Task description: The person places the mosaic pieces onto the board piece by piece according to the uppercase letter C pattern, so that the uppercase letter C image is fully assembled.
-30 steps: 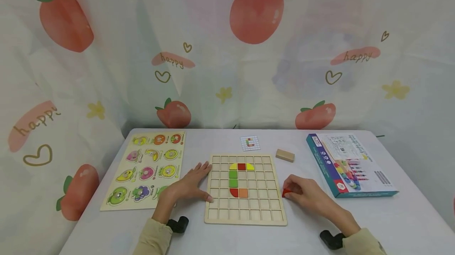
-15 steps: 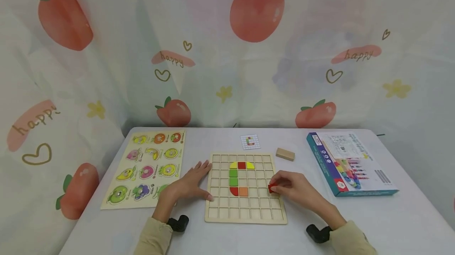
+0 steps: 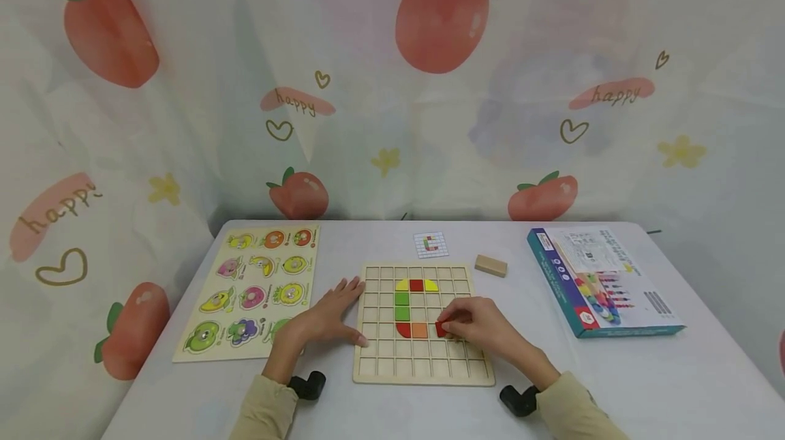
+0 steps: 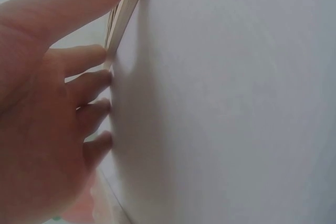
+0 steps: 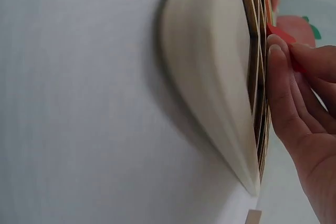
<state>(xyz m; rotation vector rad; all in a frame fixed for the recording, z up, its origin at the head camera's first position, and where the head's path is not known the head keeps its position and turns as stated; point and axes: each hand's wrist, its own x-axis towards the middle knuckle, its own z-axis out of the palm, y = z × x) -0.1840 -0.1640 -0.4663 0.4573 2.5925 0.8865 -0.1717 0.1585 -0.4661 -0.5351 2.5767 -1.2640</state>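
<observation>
A wooden grid board (image 3: 380, 370) lies flat in the middle of the table. Seated in its cells are a yellow tile (image 3: 432, 285), a dark red square tile (image 3: 417, 285), green tiles (image 3: 402, 306), a red rounded tile (image 3: 403, 330) and an orange tile (image 3: 420, 330). My right hand (image 3: 481, 323) pinches a small red tile (image 3: 440, 329) over the board, right of the orange one. In the right wrist view thumb and fingers grip that red tile (image 5: 284, 35). My left hand (image 3: 325, 317), fingers spread, rests along the board's left edge with the thumb touching it.
A small pattern card (image 3: 431, 245) lies behind the board, and a wooden block (image 3: 490, 265) sits at its back right. A fruit puzzle board (image 3: 245, 290) is on the left. On the right lies a printed box (image 3: 607, 283). A fruit-patterned cloth (image 3: 362, 86) hangs behind.
My right hand has carried the red tile leftward from beside the board to over the cells near the orange tile. The left hand has stayed at the board's edge.
</observation>
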